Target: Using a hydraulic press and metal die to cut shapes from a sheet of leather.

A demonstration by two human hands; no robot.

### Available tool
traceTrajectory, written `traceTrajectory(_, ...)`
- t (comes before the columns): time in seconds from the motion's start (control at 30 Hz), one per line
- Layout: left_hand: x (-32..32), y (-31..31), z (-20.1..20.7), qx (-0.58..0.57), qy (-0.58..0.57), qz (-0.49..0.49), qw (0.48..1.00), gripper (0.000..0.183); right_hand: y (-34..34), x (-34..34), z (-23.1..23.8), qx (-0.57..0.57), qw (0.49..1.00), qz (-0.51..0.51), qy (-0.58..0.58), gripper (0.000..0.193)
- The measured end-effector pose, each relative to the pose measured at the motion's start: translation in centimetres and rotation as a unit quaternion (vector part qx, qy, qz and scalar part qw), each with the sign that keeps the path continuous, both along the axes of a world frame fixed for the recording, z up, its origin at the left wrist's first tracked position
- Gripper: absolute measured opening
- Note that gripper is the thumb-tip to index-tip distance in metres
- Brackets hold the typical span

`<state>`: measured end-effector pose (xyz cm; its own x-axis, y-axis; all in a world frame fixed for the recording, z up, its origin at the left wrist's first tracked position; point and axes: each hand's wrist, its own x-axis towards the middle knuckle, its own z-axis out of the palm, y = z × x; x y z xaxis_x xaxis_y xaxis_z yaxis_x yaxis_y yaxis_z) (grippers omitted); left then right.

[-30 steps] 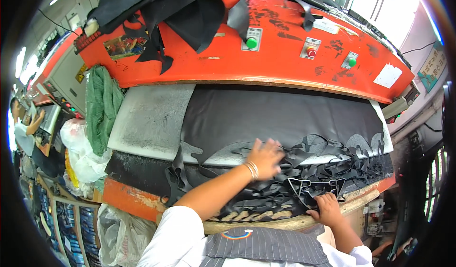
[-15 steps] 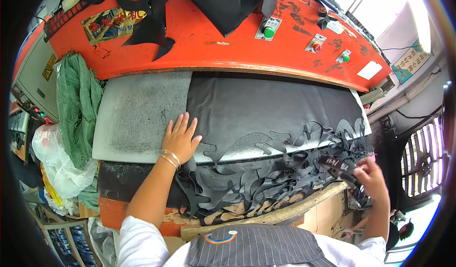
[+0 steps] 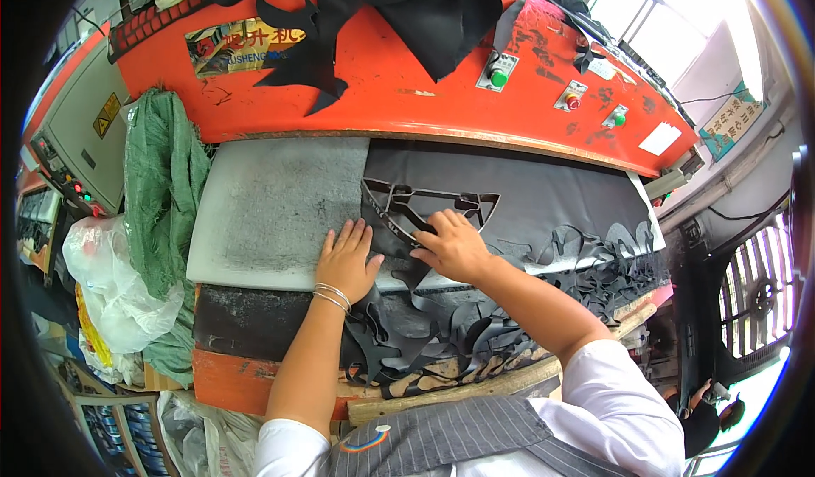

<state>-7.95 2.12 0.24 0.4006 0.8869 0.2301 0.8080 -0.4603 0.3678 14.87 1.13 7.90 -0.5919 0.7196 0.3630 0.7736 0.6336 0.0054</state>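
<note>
A black leather sheet lies over the right part of a pale cutting board. On the sheet, close to its left edge, rests a metal cutting die, an open curved frame with cross bars inside. My right hand grips the die's near side with fingers and thumb closed. My left hand lies flat with fingers stretched out, at the sheet's left edge on the board, holding nothing. Cut-out gaps and ragged leather strips run along the sheet's near side and hang over the board's front.
Just beyond the board rises a red press machine, with a green button, a red button and leather scraps draped on top. Green sacking and clear plastic bags stand at left. A wooden pole runs along the front. Another person is at far right.
My right hand has brought the die from the right, above the scraps, leftward onto the leather sheet. My left hand stays flat at the sheet's edge. The whole view has shifted slightly.
</note>
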Motion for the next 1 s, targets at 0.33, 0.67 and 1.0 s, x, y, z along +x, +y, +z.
traceTrajectory(0.33, -0.1, 1.3, -0.4, -0.015, -0.049, 0.005, 0.999, 0.062, 1.1, 1.5, -2.7, -0.029, 0.999, -0.036, 0.024, 0.050)
traceTrajectory(0.67, 3.2, 10.8, -1.4, -0.065, -0.109, 0.107, 0.986, 0.075, 1.7, 10.0, -5.5, -0.142, 0.940, -0.255, 0.176, 0.081)
traceTrajectory(1.0, 3.5, 11.4, -1.4, -0.028, -0.117, 0.088, 0.989, 0.073, 1.9, 10.7, -6.3, -0.002, 0.958, -0.230, 0.172, 0.063)
